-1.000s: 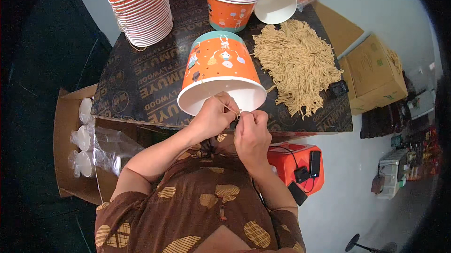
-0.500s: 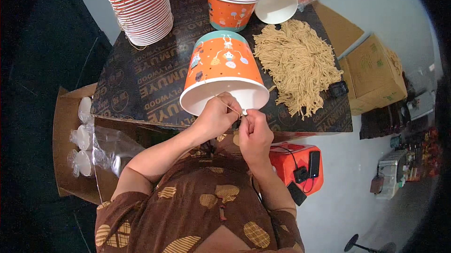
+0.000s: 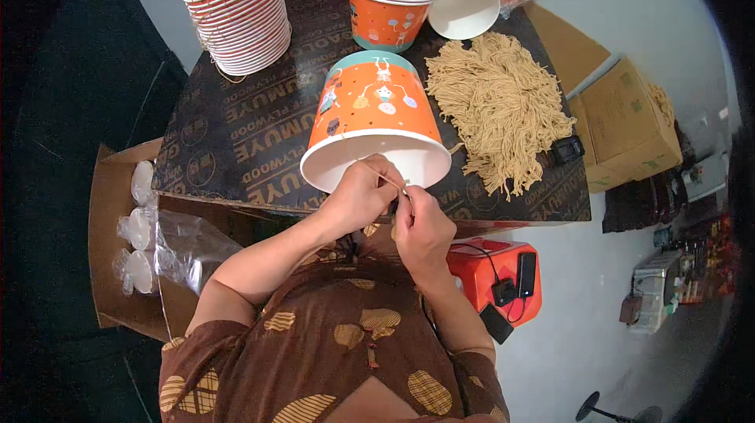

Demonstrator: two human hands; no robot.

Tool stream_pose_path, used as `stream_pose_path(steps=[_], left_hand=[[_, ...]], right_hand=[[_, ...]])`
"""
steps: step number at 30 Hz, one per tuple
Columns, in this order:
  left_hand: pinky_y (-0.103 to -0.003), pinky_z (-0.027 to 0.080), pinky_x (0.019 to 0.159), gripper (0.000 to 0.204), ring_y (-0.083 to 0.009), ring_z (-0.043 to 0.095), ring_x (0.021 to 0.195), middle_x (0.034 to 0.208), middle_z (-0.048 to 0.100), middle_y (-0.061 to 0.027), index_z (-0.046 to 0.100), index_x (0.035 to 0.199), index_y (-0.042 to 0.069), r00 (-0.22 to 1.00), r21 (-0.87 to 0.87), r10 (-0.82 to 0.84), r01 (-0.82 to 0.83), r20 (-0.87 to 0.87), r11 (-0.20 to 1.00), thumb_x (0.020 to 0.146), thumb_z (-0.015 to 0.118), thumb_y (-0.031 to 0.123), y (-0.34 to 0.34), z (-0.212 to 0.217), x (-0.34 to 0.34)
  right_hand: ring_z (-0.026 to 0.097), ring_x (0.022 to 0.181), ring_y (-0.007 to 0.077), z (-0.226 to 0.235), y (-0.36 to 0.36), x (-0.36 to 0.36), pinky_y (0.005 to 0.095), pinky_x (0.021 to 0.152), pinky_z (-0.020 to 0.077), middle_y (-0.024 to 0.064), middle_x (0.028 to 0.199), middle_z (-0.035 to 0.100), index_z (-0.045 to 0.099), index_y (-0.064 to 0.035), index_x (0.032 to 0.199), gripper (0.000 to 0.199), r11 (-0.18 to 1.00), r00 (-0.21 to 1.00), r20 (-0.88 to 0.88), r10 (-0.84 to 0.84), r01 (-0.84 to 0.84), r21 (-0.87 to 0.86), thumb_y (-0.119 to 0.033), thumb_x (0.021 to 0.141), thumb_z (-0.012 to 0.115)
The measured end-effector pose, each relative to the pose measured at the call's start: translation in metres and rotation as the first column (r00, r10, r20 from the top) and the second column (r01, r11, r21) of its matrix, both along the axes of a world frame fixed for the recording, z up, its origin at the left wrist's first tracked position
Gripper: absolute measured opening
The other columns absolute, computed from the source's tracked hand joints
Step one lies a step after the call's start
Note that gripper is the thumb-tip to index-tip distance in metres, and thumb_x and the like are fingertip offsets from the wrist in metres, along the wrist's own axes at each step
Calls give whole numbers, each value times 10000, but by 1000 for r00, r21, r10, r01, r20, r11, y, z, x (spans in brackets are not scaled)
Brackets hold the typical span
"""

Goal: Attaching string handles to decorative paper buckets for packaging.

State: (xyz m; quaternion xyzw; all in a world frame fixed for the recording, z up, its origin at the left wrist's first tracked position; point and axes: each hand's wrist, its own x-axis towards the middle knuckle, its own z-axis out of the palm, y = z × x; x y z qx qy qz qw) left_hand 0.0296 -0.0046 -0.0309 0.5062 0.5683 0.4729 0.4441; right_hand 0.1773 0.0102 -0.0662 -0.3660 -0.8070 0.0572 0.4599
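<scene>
An orange paper bucket (image 3: 376,104) with a teal base band and cartoon figures lies on its side, its white mouth toward me. At the near rim my left hand (image 3: 366,191) pinches a thin tan cord (image 3: 387,178), fingers partly inside the mouth. Close against it, my right hand (image 3: 425,222) is closed, thumb and forefinger pinching the cord's end by the rim. The fingertips hide the exact spot where cord and rim meet. To the right of the bucket lies a large heap of tan cords (image 3: 503,108).
Stacked buckets (image 3: 244,34) stand far left, with a shorter bucket stack (image 3: 392,6) at the back middle. A loose white-mouthed bucket (image 3: 464,8) lies beside it. A small black object (image 3: 566,150) sits at the table's right edge. An open carton (image 3: 106,242) is at lower left, a red stool (image 3: 468,266) at lower right.
My right hand has shifted slightly up and left, its fingertips now closer to the left hand's. The left hand and the bucket have barely moved.
</scene>
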Motion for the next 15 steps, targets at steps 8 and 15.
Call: stream_pose_path(steps=[8, 15], left_hand=[[-274, 464, 517, 114, -112, 580, 602, 848, 576, -81, 634, 859, -55, 997, 35, -36, 34, 69, 999, 915, 565, 17, -1, -5, -4], [-279, 477, 559, 52, -140, 598, 654, 867, 576, -81, 636, 859, -36, 994, -32, -87, 89, 65, 995, 870, 589, -16, -3, -1, -8]], right_hand=[[653, 668, 326, 2, -1, -1, 391, 572, 506, 139, 805, 653, 617, -30, 992, 159, 1000, 998, 60, -21, 21, -2, -22, 845, 677], [647, 635, 324, 4, 1, -3, 391, 557, 498, 138, 769, 654, 610, -32, 967, 145, 1000, 998, 54, -19, 19, 9, -23, 840, 680]])
